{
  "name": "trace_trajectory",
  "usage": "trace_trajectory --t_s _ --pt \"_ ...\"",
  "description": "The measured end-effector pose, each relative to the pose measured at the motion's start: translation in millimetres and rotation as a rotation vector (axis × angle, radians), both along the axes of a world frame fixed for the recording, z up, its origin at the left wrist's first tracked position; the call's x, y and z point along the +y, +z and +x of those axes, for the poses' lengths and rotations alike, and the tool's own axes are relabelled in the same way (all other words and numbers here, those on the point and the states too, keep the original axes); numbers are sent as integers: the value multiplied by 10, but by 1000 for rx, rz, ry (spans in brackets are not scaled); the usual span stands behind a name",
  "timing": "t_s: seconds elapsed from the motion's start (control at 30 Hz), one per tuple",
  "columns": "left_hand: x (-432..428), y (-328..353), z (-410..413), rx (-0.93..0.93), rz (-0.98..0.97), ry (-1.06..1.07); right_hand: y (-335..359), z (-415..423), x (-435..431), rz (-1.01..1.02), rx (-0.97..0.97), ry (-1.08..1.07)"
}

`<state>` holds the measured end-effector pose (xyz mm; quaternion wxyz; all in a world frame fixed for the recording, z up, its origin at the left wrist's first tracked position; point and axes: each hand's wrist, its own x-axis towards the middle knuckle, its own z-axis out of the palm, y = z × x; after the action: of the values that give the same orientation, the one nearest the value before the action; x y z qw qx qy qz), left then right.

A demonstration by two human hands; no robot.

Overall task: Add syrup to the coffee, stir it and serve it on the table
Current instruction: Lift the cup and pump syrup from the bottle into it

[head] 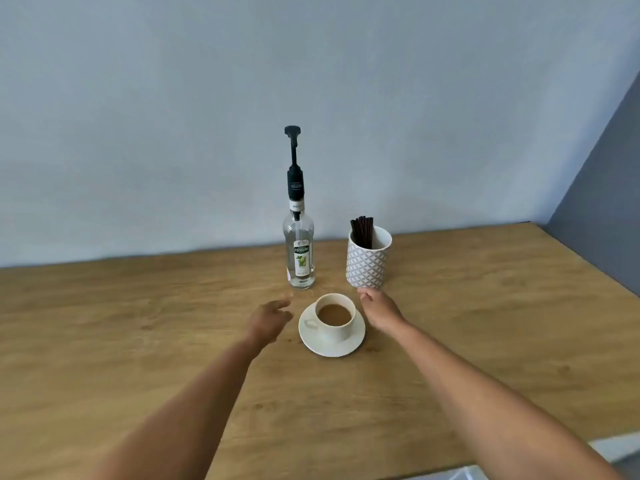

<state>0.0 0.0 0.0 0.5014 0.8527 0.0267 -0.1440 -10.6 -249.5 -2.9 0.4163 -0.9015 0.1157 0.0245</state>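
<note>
A white cup of milky coffee [334, 315] stands on a white saucer [356, 341] in the middle of the wooden table [138, 323]. Behind it, slightly left, a clear syrup bottle [299, 251] with a tall black pump stands upright. A patterned white pot [367, 263] holding several dark stir sticks [362, 230] sits to the bottle's right. My left hand [268, 320] hovers just left of the saucer with fingers apart and holds nothing. My right hand [379, 308] is just right of the cup, empty, its fingertips near the pot's base.
A pale blue wall [311, 81] rises behind the table's far edge. A darker grey wall [602, 209] closes the right side. The table's near right corner [588, 441] shows at the bottom right.
</note>
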Motion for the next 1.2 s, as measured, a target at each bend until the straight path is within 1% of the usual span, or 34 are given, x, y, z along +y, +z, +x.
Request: trace_trajectory --t_s 0.13,0.27,0.37,0.53,0.73,1.0,1.2 --pt "-69 -143 -66 -4 -41 -65 -189 -40 4 81 109 130" --pt "-142 -262 -75 -18 -70 -84 -299 -110 27 193 111 220" --pt "-208 -339 -72 -2 -91 -73 -348 -119 23 259 96 230" --pt "-300 -395 -61 9 -136 2 -418 -94 25 297 63 220" --pt "-316 -413 -36 40 -177 15 -427 -58 22 333 43 229" --pt "-232 -203 -6 104 -454 55 -168 104 85 348 -6 308" --pt "-117 273 118 51 -607 96 384 407 184 314 -94 423"
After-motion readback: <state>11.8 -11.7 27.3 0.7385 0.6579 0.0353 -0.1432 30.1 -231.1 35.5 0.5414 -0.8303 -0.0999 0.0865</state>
